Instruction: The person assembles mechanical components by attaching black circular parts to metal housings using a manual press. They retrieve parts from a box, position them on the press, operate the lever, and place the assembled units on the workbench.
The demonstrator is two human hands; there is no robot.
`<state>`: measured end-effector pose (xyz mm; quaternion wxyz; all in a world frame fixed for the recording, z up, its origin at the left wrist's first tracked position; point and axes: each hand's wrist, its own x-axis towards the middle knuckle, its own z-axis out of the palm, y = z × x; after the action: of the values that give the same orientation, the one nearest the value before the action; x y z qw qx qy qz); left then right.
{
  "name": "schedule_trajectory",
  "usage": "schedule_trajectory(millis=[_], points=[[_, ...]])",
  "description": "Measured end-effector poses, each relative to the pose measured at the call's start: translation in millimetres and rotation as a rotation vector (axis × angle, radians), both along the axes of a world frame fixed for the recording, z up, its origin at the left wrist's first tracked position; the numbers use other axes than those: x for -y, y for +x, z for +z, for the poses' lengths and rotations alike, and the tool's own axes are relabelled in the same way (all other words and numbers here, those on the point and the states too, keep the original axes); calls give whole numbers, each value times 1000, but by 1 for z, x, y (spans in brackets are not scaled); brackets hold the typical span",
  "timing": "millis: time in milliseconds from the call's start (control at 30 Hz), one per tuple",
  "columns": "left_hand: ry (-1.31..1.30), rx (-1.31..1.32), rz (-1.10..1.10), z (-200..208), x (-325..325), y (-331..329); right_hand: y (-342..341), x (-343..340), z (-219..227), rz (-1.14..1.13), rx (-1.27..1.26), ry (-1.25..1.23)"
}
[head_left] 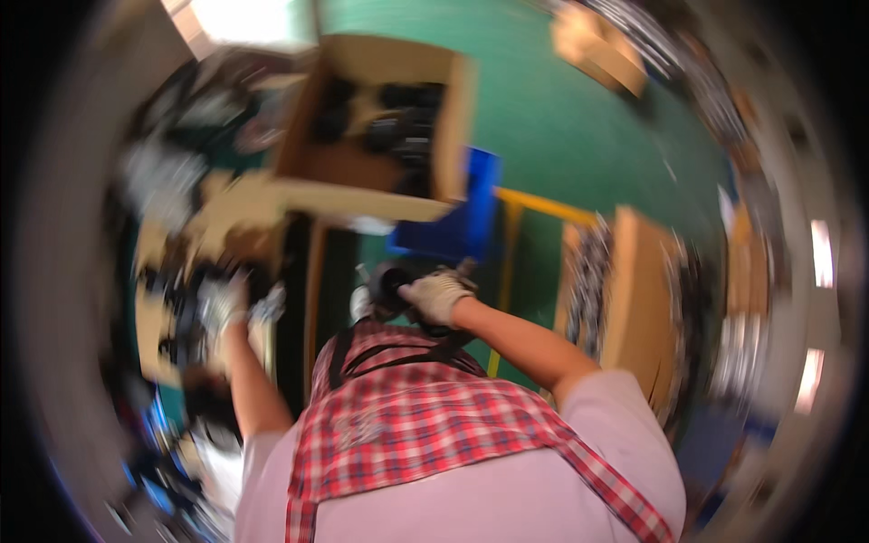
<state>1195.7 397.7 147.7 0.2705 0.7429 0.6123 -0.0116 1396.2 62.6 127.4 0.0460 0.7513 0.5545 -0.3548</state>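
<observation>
My right hand [438, 297], in a whitish work glove, is closed on a black rounded part [389, 288] in front of my waist. Motion blur hides what kind of part it is. To the left, my gloved left hand [228, 303] reaches among several dark parts [181, 290] lying on a tan cardboard-coloured surface [156, 339]. Its fingers are smeared, so I cannot make out whether they hold anything. Ahead of me stands an open cardboard box [362, 201] with several black parts [412, 136] inside.
A blue bin [471, 213] stands behind the box's right corner, beside a yellow rail [548, 204]. At right, a cardboard carton [634, 308] adjoins rows of dark and silvery parts [588, 281]. Another carton [597, 47] sits on the green floor [534, 118] farther off.
</observation>
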Motion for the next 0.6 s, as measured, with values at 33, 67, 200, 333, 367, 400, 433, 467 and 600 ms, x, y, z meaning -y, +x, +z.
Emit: schedule_trajectory(millis=[33,67,200,333,367,400,433,467,600], points=[[37,31,-21,-54,-26,-25,0,28,-4,-51,14,-29],[58,47,-29,-96,-52,-45,0,56,-9,-144,-1,-64],[-57,189,82,-130,-66,-28,-30,200,-22,-594,-26,-109],[-209,271,144,-140,-107,-31,-85,304,-13,-1015,-76,-220],[-184,257,114,-140,-103,-27,-102,332,-20,-1111,-118,-274],[-166,242,92,-138,-94,-26,-119,355,-26,-1217,-83,-297],[-146,229,60,-134,-81,-20,-143,386,-45,-1307,-54,-306],[-119,217,23,-125,-67,-15,-163,409,-49,-1430,-111,-311],[-16,148,-94,-99,3,-24,-238,491,-83,-1680,-128,-441]])
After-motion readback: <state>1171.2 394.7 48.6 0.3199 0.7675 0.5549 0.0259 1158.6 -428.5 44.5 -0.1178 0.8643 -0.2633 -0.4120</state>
